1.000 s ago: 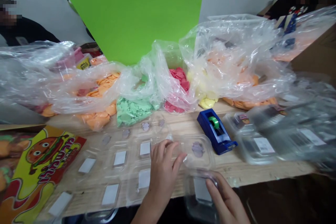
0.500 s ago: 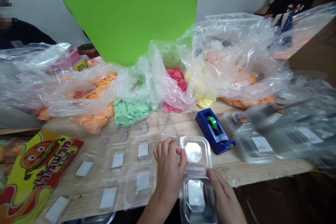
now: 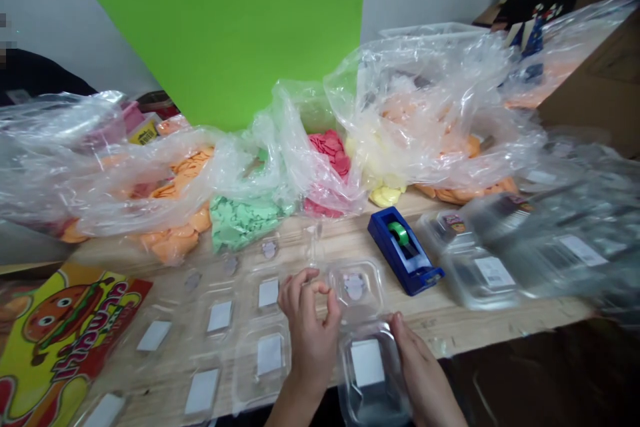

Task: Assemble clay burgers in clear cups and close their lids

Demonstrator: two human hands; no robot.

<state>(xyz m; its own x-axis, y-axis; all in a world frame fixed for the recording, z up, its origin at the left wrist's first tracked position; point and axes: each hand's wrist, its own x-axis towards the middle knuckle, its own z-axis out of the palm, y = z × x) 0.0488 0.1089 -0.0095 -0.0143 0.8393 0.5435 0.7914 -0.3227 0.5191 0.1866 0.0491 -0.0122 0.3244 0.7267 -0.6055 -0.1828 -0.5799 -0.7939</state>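
My right hand [image 3: 425, 373] grips the right side of a clear plastic hinged container [image 3: 370, 397], which lies open at the table's front edge. A white label shows on its near half, and a small round sticker shows through its far half. My left hand [image 3: 310, 327] hovers just left of the container, fingers loosely curled and apart, with nothing visible in them. Left of that hand, several more clear open containers [image 3: 237, 363] with white labels lie in rows. A blue tape dispenser [image 3: 407, 250] with green tape stands beyond the container, to its right.
Along the back, plastic bags hold orange [image 3: 173, 240], green [image 3: 245, 220], red [image 3: 330, 153] and yellow [image 3: 387, 197] pieces. Closed clear containers [image 3: 480, 277] are piled at right. A printed burger package [image 3: 65, 333] lies at left. Two people are beyond the table.
My left hand has moved slightly left, away from the container's far half. The glare on the container is gone, so its sticker now shows. The view has shifted a little.
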